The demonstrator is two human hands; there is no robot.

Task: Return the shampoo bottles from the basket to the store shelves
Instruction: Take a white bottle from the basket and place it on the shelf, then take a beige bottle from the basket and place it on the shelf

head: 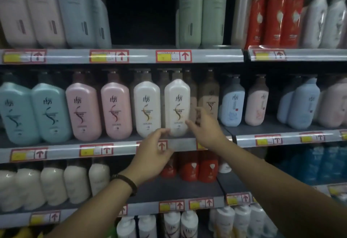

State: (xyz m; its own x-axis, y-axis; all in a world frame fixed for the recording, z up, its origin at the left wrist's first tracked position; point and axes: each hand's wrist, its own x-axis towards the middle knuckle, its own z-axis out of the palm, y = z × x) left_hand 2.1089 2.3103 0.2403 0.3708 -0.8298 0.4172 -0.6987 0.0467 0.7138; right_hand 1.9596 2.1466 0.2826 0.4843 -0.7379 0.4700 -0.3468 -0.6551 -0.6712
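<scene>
A white shampoo bottle stands upright on the middle shelf, next to a matching white bottle. My left hand reaches up to its lower left corner, fingertips touching the base. My right hand is at its lower right side, fingers slightly bent and touching the bottle's edge. Neither hand wraps around the bottle. The basket is out of view.
Pink bottles and teal bottles fill the middle shelf to the left, brown bottles and pale blue ones to the right. The top shelf has a dark gap. Red bottles stand below.
</scene>
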